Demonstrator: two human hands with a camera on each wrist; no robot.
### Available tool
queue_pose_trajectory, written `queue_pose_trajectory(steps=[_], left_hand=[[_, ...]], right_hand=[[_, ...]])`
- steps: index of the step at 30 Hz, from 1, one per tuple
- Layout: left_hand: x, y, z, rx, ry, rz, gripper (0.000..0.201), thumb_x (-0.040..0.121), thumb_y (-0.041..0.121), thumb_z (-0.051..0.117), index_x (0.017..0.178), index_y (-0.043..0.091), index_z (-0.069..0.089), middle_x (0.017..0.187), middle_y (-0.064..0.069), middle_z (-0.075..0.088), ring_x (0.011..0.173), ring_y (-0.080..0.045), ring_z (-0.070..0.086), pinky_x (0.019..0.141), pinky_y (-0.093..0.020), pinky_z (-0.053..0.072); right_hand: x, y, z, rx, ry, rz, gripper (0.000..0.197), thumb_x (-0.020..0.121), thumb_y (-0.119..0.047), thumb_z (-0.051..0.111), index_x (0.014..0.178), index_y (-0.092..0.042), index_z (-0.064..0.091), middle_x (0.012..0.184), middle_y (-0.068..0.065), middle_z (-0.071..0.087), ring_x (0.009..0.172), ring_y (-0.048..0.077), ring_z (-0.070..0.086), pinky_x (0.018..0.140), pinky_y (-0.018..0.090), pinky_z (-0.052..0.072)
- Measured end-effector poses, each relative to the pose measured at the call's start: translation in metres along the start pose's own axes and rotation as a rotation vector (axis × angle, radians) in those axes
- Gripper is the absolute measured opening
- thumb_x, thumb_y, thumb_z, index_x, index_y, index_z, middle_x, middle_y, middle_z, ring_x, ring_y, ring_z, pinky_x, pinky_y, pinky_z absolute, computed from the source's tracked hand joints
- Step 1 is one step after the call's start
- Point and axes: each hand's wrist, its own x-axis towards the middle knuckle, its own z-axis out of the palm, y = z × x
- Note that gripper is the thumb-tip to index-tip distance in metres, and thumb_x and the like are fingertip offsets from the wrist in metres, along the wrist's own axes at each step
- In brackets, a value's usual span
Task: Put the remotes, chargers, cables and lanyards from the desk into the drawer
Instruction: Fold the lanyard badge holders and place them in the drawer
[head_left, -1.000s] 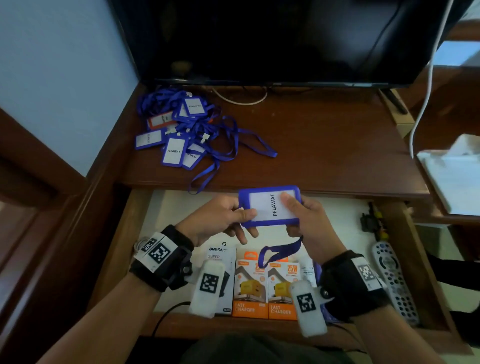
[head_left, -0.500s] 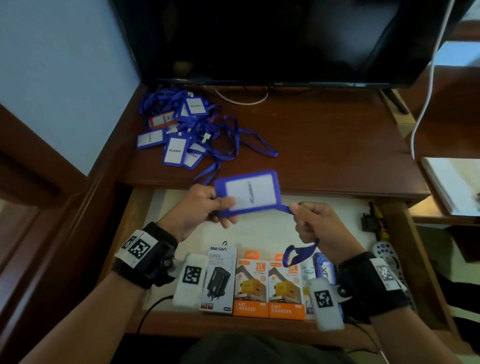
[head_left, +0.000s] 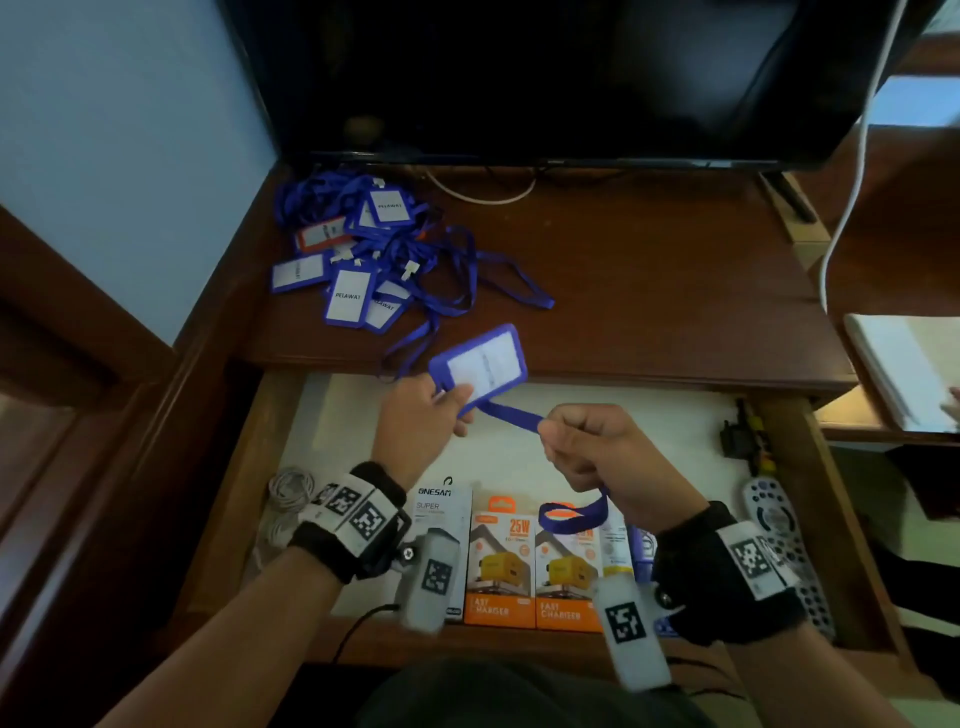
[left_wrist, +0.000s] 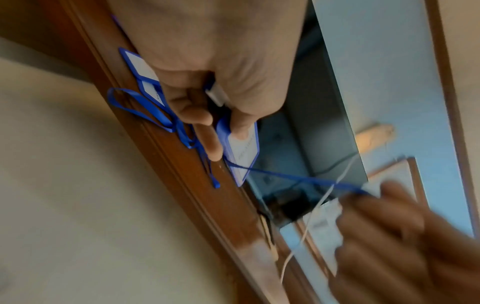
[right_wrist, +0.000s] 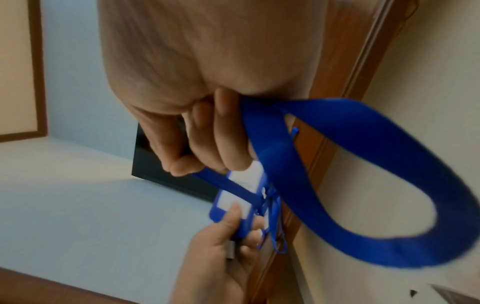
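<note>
Over the open drawer my left hand pinches the corner of a blue badge holder with a white card. Its blue strap runs taut to my right hand, which grips it in a fist; a loop hangs below the fist. The badge shows between thumb and fingers in the left wrist view, and the strap loop is large in the right wrist view. A pile of blue lanyards lies on the desk at the back left.
Inside the drawer lie charger boxes, a coiled white cable, a grey remote and a dark plug with cables. A dark monitor stands at the desk's back. A white cable hangs at the right.
My right hand let go of the badge and slid along the strap to the right, pulling it taut. My left hand carried the badge left and tilted it.
</note>
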Motion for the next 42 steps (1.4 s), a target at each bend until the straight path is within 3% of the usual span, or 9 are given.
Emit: queue_pose_trajectory(steps=[7, 13, 19, 23, 25, 27, 32, 37, 42], left_hand=[[-0.013, -0.006, 0.019, 0.492, -0.509, 0.173, 0.021, 0.093, 0.029, 0.055, 0.088, 0.011, 0.065, 0.070, 0.002, 0.071, 0.054, -0.005, 0.064, 0.065, -0.028, 0.055], [-0.017, 0.009, 0.008, 0.394, -0.765, 0.109, 0.012, 0.092, 0.025, 0.060, 0.082, 0.018, 0.062, 0.076, 0.000, 0.071, 0.055, -0.001, 0.063, 0.061, -0.020, 0.047], [-0.023, 0.015, -0.008, 0.093, -1.065, 0.009, 0.014, 0.091, 0.014, 0.062, 0.080, 0.019, 0.068, 0.071, -0.001, 0.072, 0.055, -0.013, 0.063, 0.060, -0.021, 0.048], [-0.019, 0.018, -0.010, -0.178, -0.967, 0.010, 0.022, 0.083, 0.027, 0.068, 0.092, 0.007, 0.072, 0.084, -0.021, 0.072, 0.063, -0.029, 0.064, 0.056, -0.022, 0.050], [-0.018, 0.017, -0.006, -0.270, -0.883, 0.014, 0.019, 0.079, 0.032, 0.068, 0.086, 0.016, 0.075, 0.077, -0.019, 0.072, 0.055, -0.024, 0.062, 0.053, -0.020, 0.047], [-0.019, 0.017, -0.001, -0.320, -0.774, 0.009, 0.012, 0.081, 0.027, 0.066, 0.083, 0.018, 0.074, 0.072, -0.012, 0.072, 0.050, -0.015, 0.060, 0.054, -0.020, 0.046], [-0.010, 0.010, 0.009, -0.367, -0.385, -0.073, 0.015, 0.094, 0.011, 0.056, 0.086, 0.009, 0.069, 0.068, -0.011, 0.071, 0.049, -0.015, 0.057, 0.060, -0.030, 0.040], [-0.005, 0.007, 0.013, -0.328, -0.096, -0.093, 0.013, 0.093, 0.013, 0.058, 0.086, 0.007, 0.067, 0.067, -0.009, 0.071, 0.048, -0.013, 0.058, 0.052, -0.018, 0.043], [-0.005, -0.007, 0.017, -0.107, -0.019, -0.054, 0.014, 0.090, 0.017, 0.063, 0.079, 0.011, 0.066, 0.063, -0.007, 0.070, 0.048, -0.013, 0.063, 0.059, -0.030, 0.052]], right_hand=[[0.009, -0.009, -0.008, 0.065, 0.115, -0.027, 0.025, 0.100, -0.006, 0.043, 0.083, -0.004, 0.060, 0.054, 0.000, 0.026, 0.047, 0.009, 0.019, 0.044, 0.022, 0.016], [0.011, -0.003, -0.027, -0.081, 0.238, 0.014, 0.026, 0.100, -0.011, 0.047, 0.079, -0.005, 0.061, 0.048, -0.007, 0.028, 0.043, 0.007, 0.020, 0.042, 0.020, 0.019], [0.006, 0.020, -0.041, -0.290, 0.221, 0.089, 0.029, 0.095, -0.010, 0.056, 0.067, -0.014, 0.061, 0.044, -0.011, 0.033, 0.043, 0.007, 0.026, 0.043, 0.020, 0.023], [0.001, 0.039, -0.033, -0.141, 0.174, 0.116, 0.032, 0.086, -0.005, 0.063, 0.057, -0.016, 0.061, 0.057, 0.008, 0.050, 0.055, 0.020, 0.045, 0.047, 0.022, 0.032], [0.001, 0.046, -0.024, 0.028, 0.203, 0.203, 0.019, 0.068, -0.012, 0.077, 0.053, -0.015, 0.065, 0.050, 0.000, 0.057, 0.045, 0.014, 0.052, 0.043, 0.020, 0.038], [0.005, 0.054, -0.012, 0.148, 0.203, 0.283, 0.023, 0.079, -0.011, 0.067, 0.060, -0.010, 0.055, 0.043, -0.005, 0.048, 0.036, 0.007, 0.042, 0.039, 0.018, 0.034], [0.020, 0.062, 0.001, 0.180, 0.143, 0.275, 0.040, 0.099, -0.027, 0.045, 0.061, -0.014, 0.044, 0.055, 0.002, 0.023, 0.044, 0.011, 0.018, 0.048, 0.024, 0.015], [0.022, 0.049, 0.006, -0.009, 0.055, 0.274, 0.042, 0.103, -0.029, 0.040, 0.064, -0.014, 0.041, 0.051, -0.003, 0.026, 0.044, 0.011, 0.018, 0.044, 0.021, 0.018], [0.012, 0.024, 0.019, -0.161, -0.082, 0.214, 0.038, 0.102, -0.026, 0.044, 0.066, -0.015, 0.049, 0.051, -0.006, 0.031, 0.046, 0.009, 0.023, 0.045, 0.021, 0.022]])
